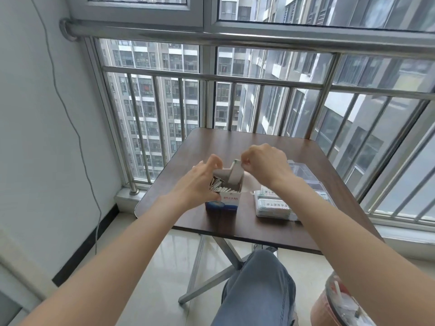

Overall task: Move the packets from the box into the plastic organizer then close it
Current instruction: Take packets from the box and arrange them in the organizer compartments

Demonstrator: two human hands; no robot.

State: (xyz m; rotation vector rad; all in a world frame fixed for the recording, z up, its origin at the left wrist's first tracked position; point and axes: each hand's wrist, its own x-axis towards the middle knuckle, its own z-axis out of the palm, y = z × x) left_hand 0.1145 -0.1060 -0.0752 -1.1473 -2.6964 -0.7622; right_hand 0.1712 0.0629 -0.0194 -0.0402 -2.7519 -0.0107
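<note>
Head view showed the small blue-and-white cardboard box (223, 203) standing upright near the front left of the dark brown wooden table (235, 142), its grey top flaps raised so that the thin white paper packets (220, 186) packed inside lay exposed for picking. The left hand (200, 182) curled round the box's near side, thumb at the front and fingers spread over the opening, apparently to steady it against the pull. The right hand (263, 165) hovered above the far flap with fingertips pinched together on something small and pale, either the flap's edge or a packet; the frame did not settle which. Just beside the box on the right lay the clear plastic organizer (277, 205), its transparent lid (303, 170) folded back toward the window, probably left open and close by to keep each transfer short; some packets already lay in it. Beyond the table stood a steel railing (259, 81).
</note>
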